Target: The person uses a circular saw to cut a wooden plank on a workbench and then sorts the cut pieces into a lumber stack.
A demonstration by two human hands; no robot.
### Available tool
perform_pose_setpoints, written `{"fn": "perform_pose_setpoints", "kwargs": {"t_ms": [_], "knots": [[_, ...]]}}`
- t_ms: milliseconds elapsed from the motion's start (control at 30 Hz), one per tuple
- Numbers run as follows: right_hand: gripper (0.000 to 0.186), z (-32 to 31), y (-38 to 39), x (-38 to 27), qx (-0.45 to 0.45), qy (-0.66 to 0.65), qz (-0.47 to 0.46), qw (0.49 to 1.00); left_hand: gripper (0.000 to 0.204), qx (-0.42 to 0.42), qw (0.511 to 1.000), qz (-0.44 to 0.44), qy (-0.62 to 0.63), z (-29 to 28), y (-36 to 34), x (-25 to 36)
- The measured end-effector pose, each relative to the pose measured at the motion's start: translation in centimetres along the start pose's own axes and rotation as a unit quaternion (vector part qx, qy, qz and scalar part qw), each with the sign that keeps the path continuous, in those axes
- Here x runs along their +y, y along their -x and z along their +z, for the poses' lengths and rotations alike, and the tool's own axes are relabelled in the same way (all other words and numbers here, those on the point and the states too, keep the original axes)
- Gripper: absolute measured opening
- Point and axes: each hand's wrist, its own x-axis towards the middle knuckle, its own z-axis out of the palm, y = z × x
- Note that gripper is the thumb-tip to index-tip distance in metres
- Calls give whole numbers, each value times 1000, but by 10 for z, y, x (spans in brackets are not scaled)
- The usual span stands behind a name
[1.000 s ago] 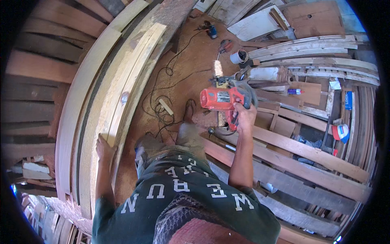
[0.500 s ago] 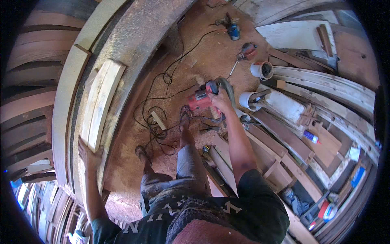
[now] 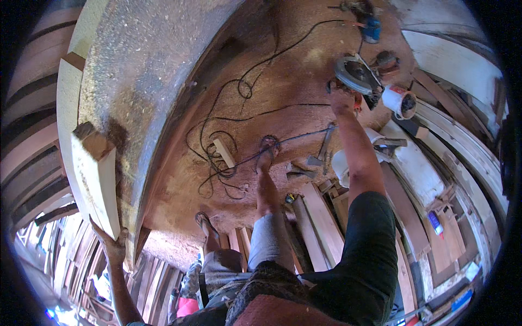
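Observation:
My left hand [image 3: 112, 245] grips the near end of a squared wooden beam [image 3: 100, 190], fingers on one side and thumb on the other. The beam lies along the workbench [image 3: 138, 103], its darker sawn end pointing away from me. Out to the far right, my right arm is stretched and my right hand [image 3: 341, 102] is closed on a circular saw [image 3: 354, 75]. The saw is turned so that its round guard and blade side show, above the dusty floor. Part of its handle is hidden by my hand.
Black cords [image 3: 223, 157] lie looped on the floor around a short wood block [image 3: 223, 152]. A blue power tool [image 3: 372, 30] rests at the far right. A white bucket [image 3: 399, 101] stands beside the saw. Stacked boards [image 3: 321, 217] fill the right side, near a hammer [image 3: 321, 155].
My right hand has carried the saw away from my legs, to the far right, and turned it. The beam and my left hand now appear lower and nearer in view.

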Motion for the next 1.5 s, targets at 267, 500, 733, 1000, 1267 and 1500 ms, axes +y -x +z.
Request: {"fn": "perform_pose_setpoints", "kwargs": {"t_ms": [267, 500, 733, 1000, 1267, 1500], "knots": [[48, 117, -20, -81, 235, 46, -15, 971, 109, -26, 991, -113, 63, -19, 40, -45], [54, 200, -36, -131, 179, -383, -5, 906, 57, -81, 980, -164, 84, -41, 52, -91], [50, 156, -19, -137, 82, -47, -121, 988, 92, -42, 976, -158, 145, -15, 66, -78], [39, 41, 122, -177, -31, -349, -150, 924, 130, 13, 999, -38, -18, 23, 8, 45], [48, -97, 271, -179, -141, -300, -251, 910, 131, 13, 994, -77, 70, 71, -9, 86], [59, -256, 347, -205, -116, -210, -360, 902, 126, 137, 981, -70, 121, 96, 19, 135]]}}
